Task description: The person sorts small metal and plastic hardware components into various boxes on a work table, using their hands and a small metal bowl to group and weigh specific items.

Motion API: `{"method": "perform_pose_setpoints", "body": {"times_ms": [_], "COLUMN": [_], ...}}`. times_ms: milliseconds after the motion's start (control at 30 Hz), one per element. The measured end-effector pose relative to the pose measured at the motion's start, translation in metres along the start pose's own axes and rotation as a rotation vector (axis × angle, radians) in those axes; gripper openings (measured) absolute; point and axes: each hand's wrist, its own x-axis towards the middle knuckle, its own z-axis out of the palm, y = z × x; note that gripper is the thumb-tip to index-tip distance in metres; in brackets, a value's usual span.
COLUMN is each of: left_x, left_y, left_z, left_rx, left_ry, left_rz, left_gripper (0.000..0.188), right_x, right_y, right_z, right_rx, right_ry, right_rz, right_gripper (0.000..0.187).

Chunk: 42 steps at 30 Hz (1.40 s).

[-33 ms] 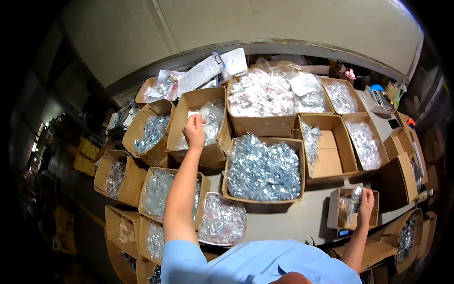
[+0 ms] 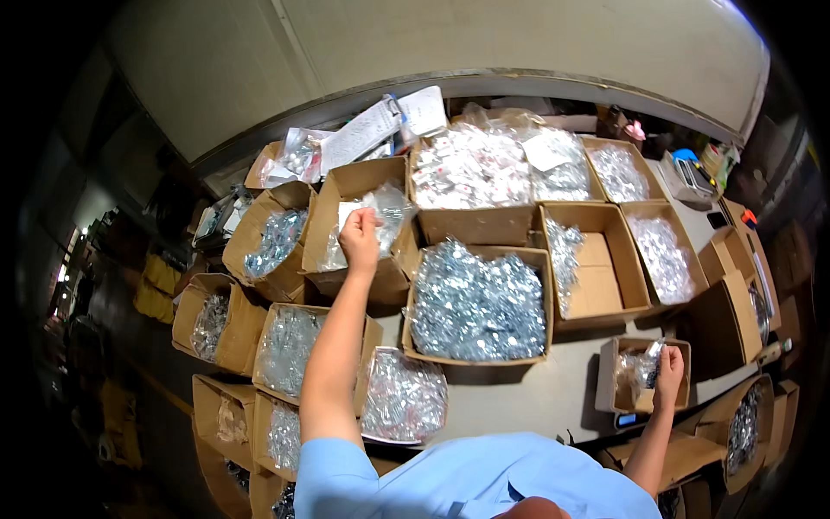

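Observation:
My left hand (image 2: 360, 235) reaches into a tall open carton (image 2: 327, 278) at the left of the table, its fingers pinched at the edge of a clear plastic bag (image 2: 391, 204). A white slip lies beside those fingers. Far to the right, my right hand (image 2: 668, 374) is closed on a small clear bag (image 2: 645, 370) with dark or silvery contents, too small to name. That bag hangs inside a little open carton (image 2: 609, 391), which sits on a device with a small lit display (image 2: 627, 419).
A carton heaped with silvery packets (image 2: 480, 303) stands between my hands. Behind it is a carton of white packets (image 2: 471, 169); a partly filled carton (image 2: 601, 268) stands to its right. More cartons line both sides. Papers on a clipboard (image 2: 367, 134) lie at the back.
The bag in my right hand has sunk lower into the little carton. At my left fingers, the clear bag has shifted up and right. The whole view has shifted slightly.

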Motion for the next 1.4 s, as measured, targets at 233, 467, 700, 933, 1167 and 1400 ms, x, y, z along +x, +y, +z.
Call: {"method": "perform_pose_setpoints", "body": {"times_ms": [233,467,700,933,1167,1400], "left_x": [-0.194,-0.338,-0.316,-0.350,-0.365,-0.390], "left_y": [0.107,0.192,0.334,0.354,0.249,0.045], "left_z": [0.120,0.120,-0.004,-0.019,-0.132,-0.312], "left_rx": [-0.472,-0.375,-0.731,-1.118,0.095,1.013], "left_ry": [-0.496,-0.882,-0.849,-0.139,-0.526,-0.078], "left_rz": [-0.423,-0.339,0.787,0.921,0.307,-0.366], "left_gripper": [0.018,0.016,0.027,0.007,0.019,0.040], "right_x": [-0.041,-0.100,-0.034,-0.119,-0.219,-0.276], "right_y": [0.034,-0.060,0.011,-0.030,-0.041,-0.017], "right_z": [-0.007,0.023,-0.045,0.079,0.244,0.354], "right_rx": [-0.223,0.072,-0.833,-0.420,-0.399,-0.573], "right_ry": [-0.056,-0.559,0.070,-0.545,-1.385,-1.148], "right_rz": [-0.261,0.000,-0.488,-0.741,-0.651,-0.790], "right_gripper": [0.021,0.041,0.050,0.032,0.017,0.019]}}
